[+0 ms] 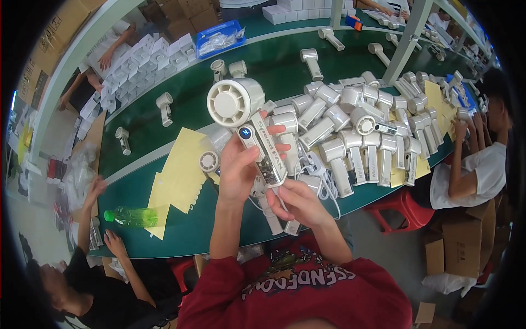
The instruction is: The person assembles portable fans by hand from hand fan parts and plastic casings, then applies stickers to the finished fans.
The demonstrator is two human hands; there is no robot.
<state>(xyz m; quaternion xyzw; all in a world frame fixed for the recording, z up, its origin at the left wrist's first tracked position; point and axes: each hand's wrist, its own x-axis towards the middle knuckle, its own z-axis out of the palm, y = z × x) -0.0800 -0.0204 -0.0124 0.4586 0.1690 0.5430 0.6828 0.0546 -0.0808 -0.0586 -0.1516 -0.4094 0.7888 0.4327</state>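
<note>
My left hand [238, 170] is wrapped round the handle of a white handheld fan [235, 102], thumb on the front. The fan is tilted, its round slotted head at the upper left. A small round display glows blue on the handle, above a see-through section. My right hand [301, 203] is closed in a pinch at the handle's lower end; whatever is between its fingertips is hidden. White cables [327, 189] lie just right of that hand. Beneath my hands, more white fans [269, 216] lie on the green table, partly covered.
A large pile of white fans [366, 122] lies to the right. Left are yellow sheets [178, 170] and a green bottle [131, 216] on its side. Beyond, a green belt [192, 90] carries spaced fans beside white boxes [137, 66] and a blue tray [220, 39]. People sit at both sides.
</note>
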